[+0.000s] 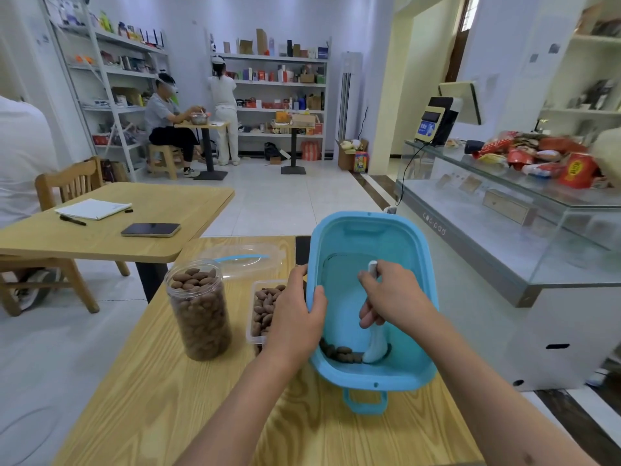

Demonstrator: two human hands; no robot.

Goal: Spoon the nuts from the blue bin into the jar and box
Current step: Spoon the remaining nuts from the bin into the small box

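Both hands curled shut: left (295, 314); right (393, 297)

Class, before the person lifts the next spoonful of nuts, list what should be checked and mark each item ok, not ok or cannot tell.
1. Left hand steadies the blue bin by its rim: ok.
2. Right hand has a grip on the spoon: ok.
3. Spoon bowl sits beside the remaining nuts: ok.
4. Spoon loaded: cannot tell.
5. Room left in the jar: not ok, nearly full.
6. Box open to receive nuts: ok.
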